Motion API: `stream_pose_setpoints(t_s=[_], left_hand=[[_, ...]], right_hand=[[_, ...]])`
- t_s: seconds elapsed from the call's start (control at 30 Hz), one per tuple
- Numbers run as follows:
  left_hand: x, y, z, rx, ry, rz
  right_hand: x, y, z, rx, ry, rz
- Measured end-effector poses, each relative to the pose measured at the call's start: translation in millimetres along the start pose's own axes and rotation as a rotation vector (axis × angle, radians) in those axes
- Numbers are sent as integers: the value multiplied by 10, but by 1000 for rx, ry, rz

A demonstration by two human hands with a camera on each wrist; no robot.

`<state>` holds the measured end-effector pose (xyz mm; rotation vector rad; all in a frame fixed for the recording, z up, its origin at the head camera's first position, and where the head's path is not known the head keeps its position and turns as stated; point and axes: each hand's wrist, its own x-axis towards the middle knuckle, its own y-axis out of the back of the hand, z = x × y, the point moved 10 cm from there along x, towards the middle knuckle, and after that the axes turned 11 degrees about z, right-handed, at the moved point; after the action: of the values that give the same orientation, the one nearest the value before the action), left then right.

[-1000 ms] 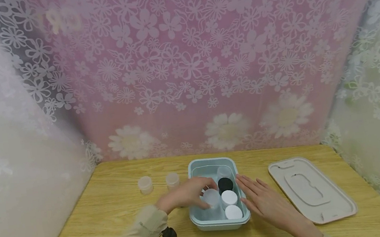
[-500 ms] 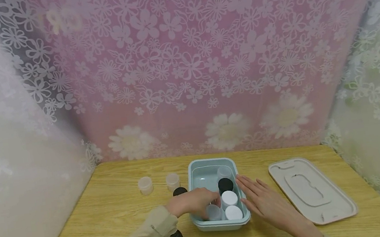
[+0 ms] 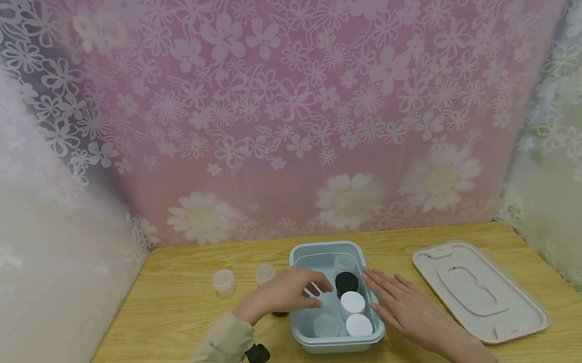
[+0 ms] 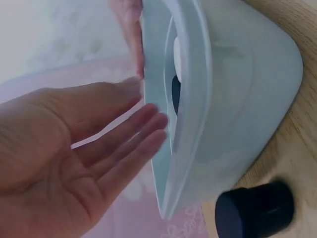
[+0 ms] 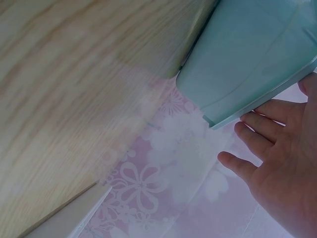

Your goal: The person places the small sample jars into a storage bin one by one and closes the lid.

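Observation:
A light blue plastic box [image 3: 295, 267] stands on the wooden table. Along its right side runs a row of small jars: a clear one [image 3: 345, 264], one with a black lid [image 3: 346, 283], and two with white lids [image 3: 352, 303]. A translucent jar [image 3: 326, 326] sits in the box's near left corner. Above the box's left part hovers my left hand [image 3: 290, 291], its fingers relaxed and holding nothing. My right hand [image 3: 410, 313] rests its straight fingers against the box's right rim, as the right wrist view also shows.
Two translucent jars [image 3: 224, 283] [image 3: 265, 274] stand left of the box. A black jar [image 4: 255, 210] stands close to the box, mostly hidden by the left hand in the head view. A white lid [image 3: 482, 291] lies to the right. A flowered curtain closes off the back.
My left hand lowered the translucent jar into the near left corner of the box, let it go, and rose away up and left. The right hand stayed at the rim.

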<state>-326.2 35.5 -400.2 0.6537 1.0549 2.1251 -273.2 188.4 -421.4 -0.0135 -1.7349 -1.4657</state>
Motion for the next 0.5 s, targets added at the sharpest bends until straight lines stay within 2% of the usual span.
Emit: stream_pose_setpoints(t_s=[0.23, 0.5], left_hand=[[-95, 333, -232, -126, 69, 253], [-339, 771, -534, -357, 162, 667]], right_hand=[[8, -7, 8, -7, -3, -9], [14, -17, 6, 5, -10, -22]])
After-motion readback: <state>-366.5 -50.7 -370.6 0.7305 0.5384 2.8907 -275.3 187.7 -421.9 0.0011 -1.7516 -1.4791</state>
